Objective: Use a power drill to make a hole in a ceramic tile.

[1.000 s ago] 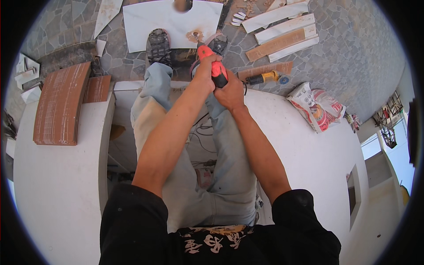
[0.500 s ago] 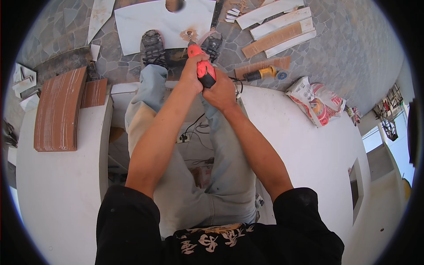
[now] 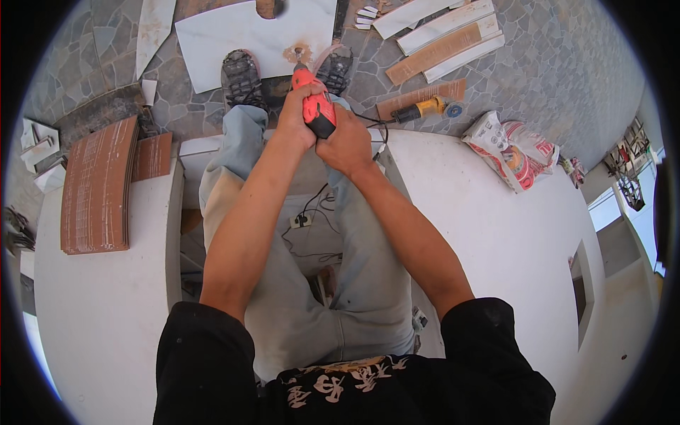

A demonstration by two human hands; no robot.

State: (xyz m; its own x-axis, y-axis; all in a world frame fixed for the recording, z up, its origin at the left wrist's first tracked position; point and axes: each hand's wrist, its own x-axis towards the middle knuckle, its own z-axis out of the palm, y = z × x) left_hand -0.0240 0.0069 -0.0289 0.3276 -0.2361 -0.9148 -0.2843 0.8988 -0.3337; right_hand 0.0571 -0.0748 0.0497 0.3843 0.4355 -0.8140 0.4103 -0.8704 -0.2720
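Observation:
Both my hands are wrapped round a red and black power drill (image 3: 316,106). My left hand (image 3: 295,120) grips its left side near the front, and my right hand (image 3: 345,144) closes round the rear and handle. The drill's tip points away from me at a rough hole (image 3: 298,52) ringed with brown wet dust. That hole lies in a white marbled tile (image 3: 227,46) on the floor, which also has a round cutout at its far edge. Whether the bit touches the tile is hard to make out. My shoes (image 3: 242,78) stand at the tile's near edge.
A yellow angle grinder (image 3: 428,108) lies right of my feet, near cut tile strips (image 3: 443,39). On the white counter are a stack of brown-backed tiles (image 3: 99,188) at left and a red-white bag (image 3: 513,152) at right. Cables and a socket (image 3: 300,222) sit between my legs.
The view has shifted slightly. My hands and the drill appear a little further left, still at the same hole in the tile, with the same two-handed grip.

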